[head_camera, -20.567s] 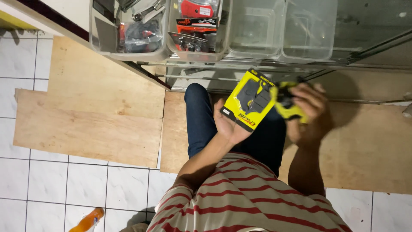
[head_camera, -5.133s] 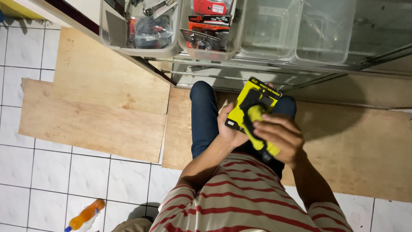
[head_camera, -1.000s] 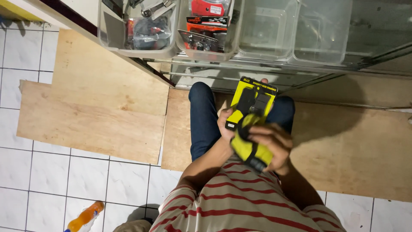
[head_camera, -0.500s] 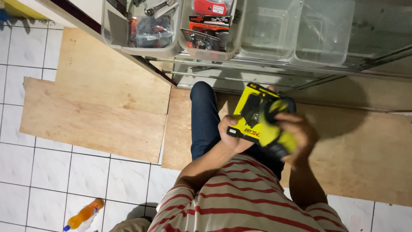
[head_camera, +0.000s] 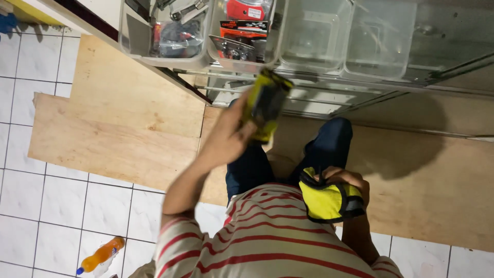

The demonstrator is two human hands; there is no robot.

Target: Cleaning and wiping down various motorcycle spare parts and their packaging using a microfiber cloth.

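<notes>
1. Two hands are at work, seen from above the person's red-and-white striped shirt (head_camera: 267,242), which serves as the landmark here.
2. The left hand (head_camera: 226,139), stretched out ahead of the shirt, grips a yellow-and-black package (head_camera: 265,103); the package is blurred and sits just short of the clear plastic bins.
3. The right hand (head_camera: 339,180), close against the shirt's right side, is closed on a folded yellow glove with black trim (head_camera: 329,201).
4. Beyond the shirt a shelf holds four clear bins: one with metal tools (head_camera: 164,31), one with red packaged items (head_camera: 247,31), and two that look empty (head_camera: 350,36).
5. Plywood sheets (head_camera: 113,123) lie on the white tiled floor (head_camera: 62,201) ahead and to the left of the shirt.
6. An orange drink bottle (head_camera: 100,256) lies on the tiles to the shirt's left.
</notes>
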